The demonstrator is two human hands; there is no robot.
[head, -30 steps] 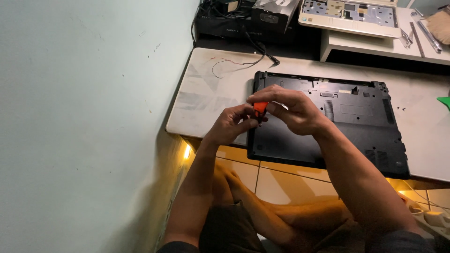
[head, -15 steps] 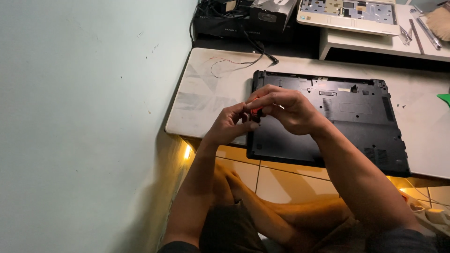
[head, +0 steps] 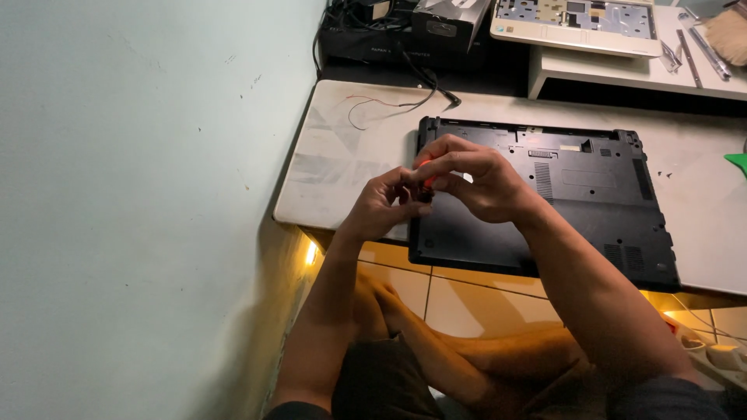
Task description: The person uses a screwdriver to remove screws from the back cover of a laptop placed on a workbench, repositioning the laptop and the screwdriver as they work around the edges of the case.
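A black laptop base [head: 576,194] lies upside down on a low white table [head: 342,163]. Both hands meet over its left edge. My left hand [head: 385,204] and my right hand [head: 471,180] pinch a small orange-red object [head: 426,177] between their fingertips; most of it is hidden by the fingers, so its kind is unclear. My right forearm crosses the front edge of the laptop base.
A pale green wall fills the left side. A thin red wire and a black cable [head: 389,105] lie on the table's far left. A beige laptop part [head: 576,23] and metal tools [head: 696,47] sit on a white shelf behind. A green object [head: 735,162] lies at right.
The hands have stayed together over the laptop's left edge. The fingers have closed further around the orange-red object, so less of it shows.
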